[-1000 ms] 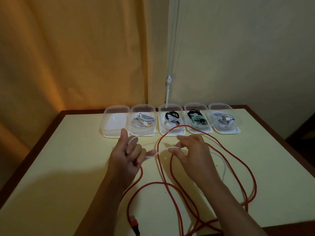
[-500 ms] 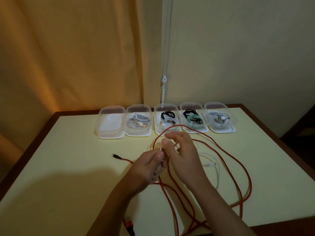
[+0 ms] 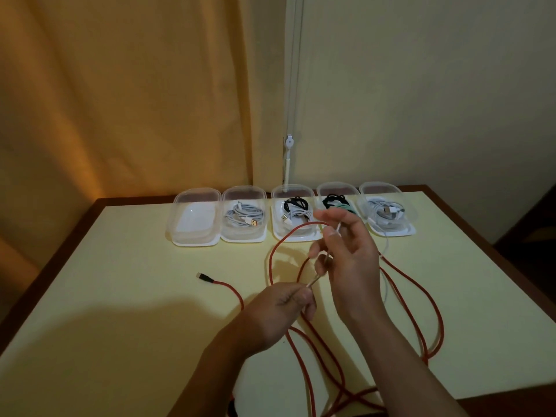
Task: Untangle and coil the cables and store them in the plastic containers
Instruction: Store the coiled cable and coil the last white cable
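- Since the earlier frame, both hands have drawn apart along the white cable (image 3: pixel 386 245); the right hand has risen toward the far edge of the worktop (image 3: pixel 120 296).
- Red cable (image 3: pixel 270 260): lies in loose loops across the middle and near-right part of the worktop; one connector end rests left of centre, another run passes over the near edge.
- Left hand (image 3: pixel 282 308): grip clenched, thumb and forefinger pinching the white cable just above the red loops.
- Right hand (image 3: pixel 349 260): raised, fingers curled, grip pinching the same white cable at the fingertips; a taut short stretch runs between the two hands. Remaining white cable trails down to the worktop on the right of this hand.
- Plastic containers (image 3: pixel 195 221): five in a row along the far edge. Leftmost holds no cable; the other four each hold coiled cables, white, black and white, black and green, white.
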Available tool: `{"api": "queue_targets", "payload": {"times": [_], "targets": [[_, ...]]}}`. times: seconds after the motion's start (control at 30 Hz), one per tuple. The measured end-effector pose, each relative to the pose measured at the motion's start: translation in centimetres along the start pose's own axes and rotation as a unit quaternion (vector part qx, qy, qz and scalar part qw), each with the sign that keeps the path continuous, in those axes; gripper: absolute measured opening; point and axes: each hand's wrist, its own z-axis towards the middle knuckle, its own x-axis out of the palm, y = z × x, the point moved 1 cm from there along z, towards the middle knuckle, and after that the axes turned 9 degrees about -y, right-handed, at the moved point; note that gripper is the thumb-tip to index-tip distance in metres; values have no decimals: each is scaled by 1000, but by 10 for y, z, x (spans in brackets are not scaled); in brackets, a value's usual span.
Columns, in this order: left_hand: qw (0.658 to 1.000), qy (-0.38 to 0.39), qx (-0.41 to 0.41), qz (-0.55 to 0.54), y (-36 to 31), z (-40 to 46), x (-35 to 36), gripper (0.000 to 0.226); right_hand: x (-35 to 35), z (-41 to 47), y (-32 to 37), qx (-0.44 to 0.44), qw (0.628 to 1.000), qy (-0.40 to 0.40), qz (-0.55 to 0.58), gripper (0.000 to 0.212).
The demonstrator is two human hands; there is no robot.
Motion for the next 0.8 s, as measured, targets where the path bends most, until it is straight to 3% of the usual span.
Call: {"api": "queue_targets", "payload": {"times": [0.07,0.2,0.3,0.47,0.6,0.7,0.8], "targets": [[999,11,-35,-10,1,-2,0,52,1,0,3,-17,999,47,-10,17],[962,-39,-163,-216,2,5,-3,65,6,-8,1,-33,987,151,-42,23],[913,-73,-135,-377,-3,7,-12,82,11,-19,2,-3,973,225,-60,28],[876,-153,-123,-440,-13,7,-34,57,14,-30,-5,43,927,352,-125,23],[811,-244,-99,-523,-14,6,-53,25,9,-29,-11,97,900,393,-162,27],[755,-272,-104,-588,-11,4,-75,28,2,-26,-11,113,882,409,-203,27],[733,-284,-111,-609,-6,-2,-88,35,-2,-20,-10,89,892,355,-264,26]]}}
